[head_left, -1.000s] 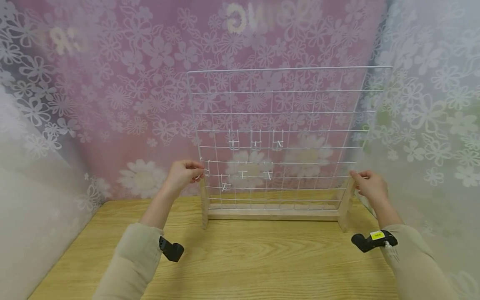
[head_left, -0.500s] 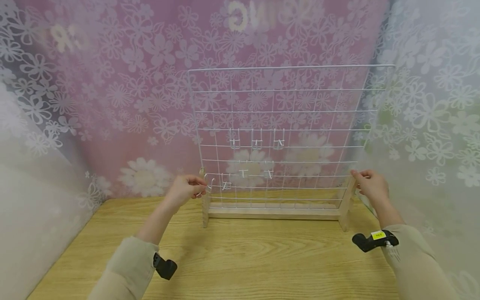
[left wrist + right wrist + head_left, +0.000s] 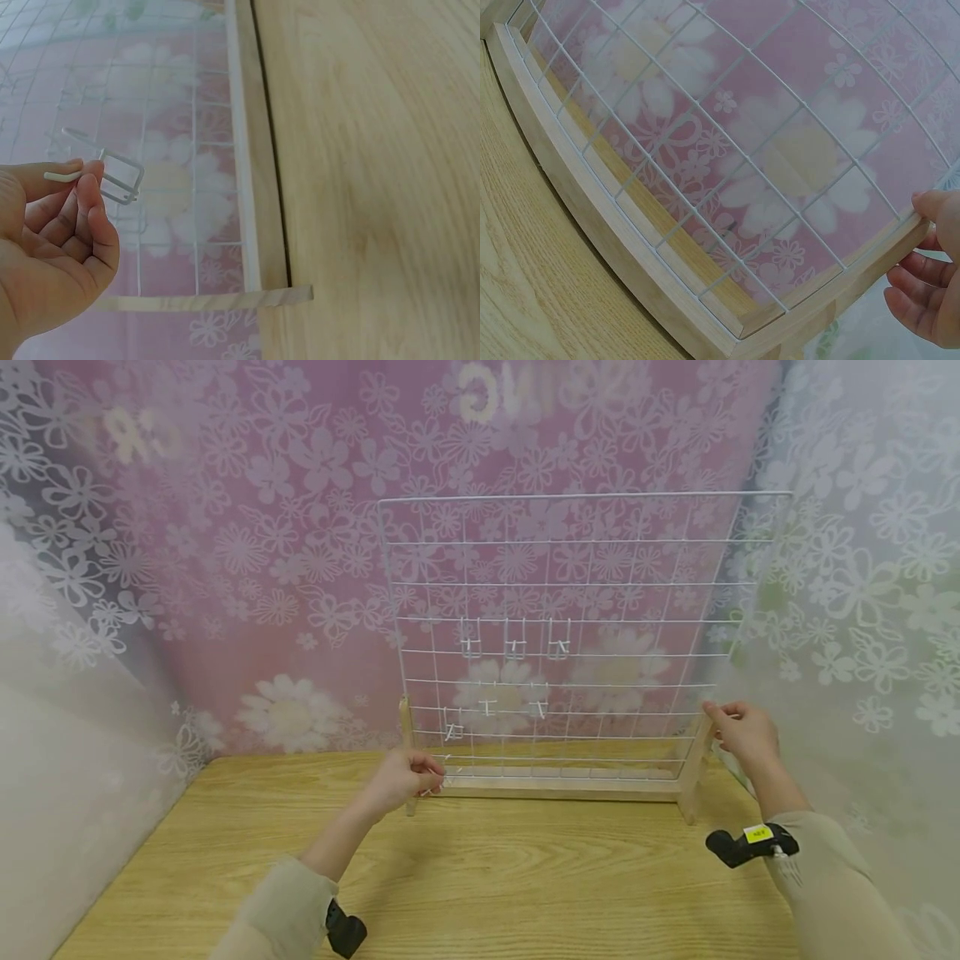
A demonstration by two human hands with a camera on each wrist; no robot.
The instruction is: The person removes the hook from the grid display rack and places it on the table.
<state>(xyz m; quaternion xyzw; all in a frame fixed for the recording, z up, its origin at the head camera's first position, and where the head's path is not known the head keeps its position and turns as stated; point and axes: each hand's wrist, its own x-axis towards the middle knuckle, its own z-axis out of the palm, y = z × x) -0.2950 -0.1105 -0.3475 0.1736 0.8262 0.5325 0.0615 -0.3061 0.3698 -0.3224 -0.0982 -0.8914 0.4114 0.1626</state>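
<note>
A white wire grid (image 3: 585,494) stands upright in a wooden stand with a base bar (image 3: 555,792). Between thumb and fingertips my left hand (image 3: 405,779) pinches a white wire hook (image 3: 122,160), close in front of the grid's lower left corner. The hook's square frame and bent prong stick out past the fingers in the left wrist view. At the other side, my right hand (image 3: 746,735) grips the top of the stand's right post (image 3: 697,768), its thumb on the near face. Several similar hooks hang on the grid, such as an upper hook (image 3: 515,650) and a lower-left hook (image 3: 453,732).
The stand's left post (image 3: 407,727) rises just behind my left hand. Under everything lies a wood-grain table (image 3: 510,885). A flowered pink curtain (image 3: 285,568) closes off the back, with pale flowered curtains (image 3: 862,568) at the sides. Each sleeve carries a black wrist camera (image 3: 750,845).
My left hand has moved down and to the right with the hook, from the top of the left post to the grid's lower left corner. The right hand has stayed on its post.
</note>
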